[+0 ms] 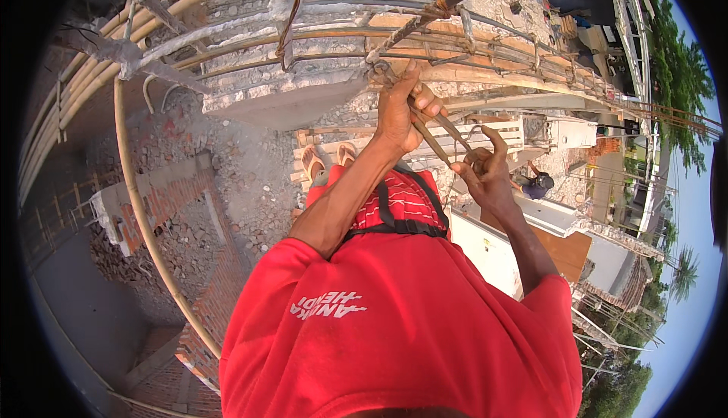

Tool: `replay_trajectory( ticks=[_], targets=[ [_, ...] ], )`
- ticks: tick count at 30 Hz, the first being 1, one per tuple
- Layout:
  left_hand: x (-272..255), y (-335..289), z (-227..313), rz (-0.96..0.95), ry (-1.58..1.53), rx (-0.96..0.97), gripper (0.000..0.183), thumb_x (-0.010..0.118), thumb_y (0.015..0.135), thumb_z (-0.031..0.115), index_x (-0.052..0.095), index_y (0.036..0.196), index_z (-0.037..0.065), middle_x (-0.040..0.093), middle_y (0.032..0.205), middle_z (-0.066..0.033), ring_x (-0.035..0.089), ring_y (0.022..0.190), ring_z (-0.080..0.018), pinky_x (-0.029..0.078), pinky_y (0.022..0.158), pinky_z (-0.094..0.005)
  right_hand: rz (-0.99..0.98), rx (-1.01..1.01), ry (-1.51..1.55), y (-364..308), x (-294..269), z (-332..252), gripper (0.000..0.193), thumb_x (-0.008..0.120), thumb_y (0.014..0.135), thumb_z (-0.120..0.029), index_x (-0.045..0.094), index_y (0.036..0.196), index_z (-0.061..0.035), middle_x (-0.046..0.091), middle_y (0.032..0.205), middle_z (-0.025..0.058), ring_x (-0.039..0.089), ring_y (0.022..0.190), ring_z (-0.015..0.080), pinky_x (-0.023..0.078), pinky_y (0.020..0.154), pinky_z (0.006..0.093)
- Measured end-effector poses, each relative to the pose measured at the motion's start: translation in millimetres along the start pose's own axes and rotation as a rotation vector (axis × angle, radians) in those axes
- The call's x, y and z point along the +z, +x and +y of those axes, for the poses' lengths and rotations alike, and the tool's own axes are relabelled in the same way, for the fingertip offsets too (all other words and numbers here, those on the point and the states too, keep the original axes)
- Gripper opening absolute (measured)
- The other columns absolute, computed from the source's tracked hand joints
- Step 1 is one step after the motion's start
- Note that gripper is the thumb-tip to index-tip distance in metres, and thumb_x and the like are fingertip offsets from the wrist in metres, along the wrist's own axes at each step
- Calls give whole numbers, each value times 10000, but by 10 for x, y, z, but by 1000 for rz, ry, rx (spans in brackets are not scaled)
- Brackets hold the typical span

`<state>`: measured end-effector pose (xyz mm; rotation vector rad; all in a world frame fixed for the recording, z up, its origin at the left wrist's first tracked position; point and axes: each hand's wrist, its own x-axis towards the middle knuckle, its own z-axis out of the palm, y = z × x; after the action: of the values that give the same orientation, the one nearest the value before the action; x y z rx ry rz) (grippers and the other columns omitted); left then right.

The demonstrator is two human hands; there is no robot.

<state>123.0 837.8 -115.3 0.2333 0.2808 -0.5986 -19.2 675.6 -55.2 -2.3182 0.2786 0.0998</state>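
Observation:
My left hand is closed around the handles of long-handled pincers. The jaws are up against a steel rebar cage, close to where a rusty diagonal bar meets it. My right hand is at the handle ends, thumb and fingers bent together. A thin wire seems to run from these fingers; whether they also press on the handle is hard to see. My sandalled feet stand on wooden slats below.
A broken concrete slab edge lies beside the cage. Bamboo poles rise at left, over a drop with rubble and brick walls. A person is far below at right. Trees stand beyond.

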Motion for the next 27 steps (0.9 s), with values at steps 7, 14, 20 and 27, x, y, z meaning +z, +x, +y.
replay_trajectory(
  ticks=[7,14,20,27],
  targets=[
    [-8,-48,50,-25,51,6,424,667,988,460,472,780,147,450,592,10,558,587,-185,575,652,-442,154,8,-256,-465,-158,-13,742,624,1033,-345,247,1549,31,610,706,69,529,596,156,441,611,321],
    [36,-67,73,-13,39,-36,398,639,1012,433,434,782,183,414,568,39,518,565,-160,568,668,-438,-143,519,937,-548,-59,135,713,423,1032,-648,510,1427,-61,719,1114,154,658,962,211,491,872,358],
    [14,-67,66,99,213,22,417,626,1015,461,434,775,180,418,568,33,520,565,-182,545,682,-454,62,-31,45,-1081,74,102,271,634,1009,-237,693,820,-53,628,678,85,577,545,195,439,534,340],
    [-51,-51,102,-46,99,-37,449,650,994,486,464,725,178,446,551,20,542,530,-187,541,574,-441,-111,152,25,-747,-406,539,587,456,1029,-570,697,903,-50,683,768,106,644,669,249,511,601,361]
  ],
)
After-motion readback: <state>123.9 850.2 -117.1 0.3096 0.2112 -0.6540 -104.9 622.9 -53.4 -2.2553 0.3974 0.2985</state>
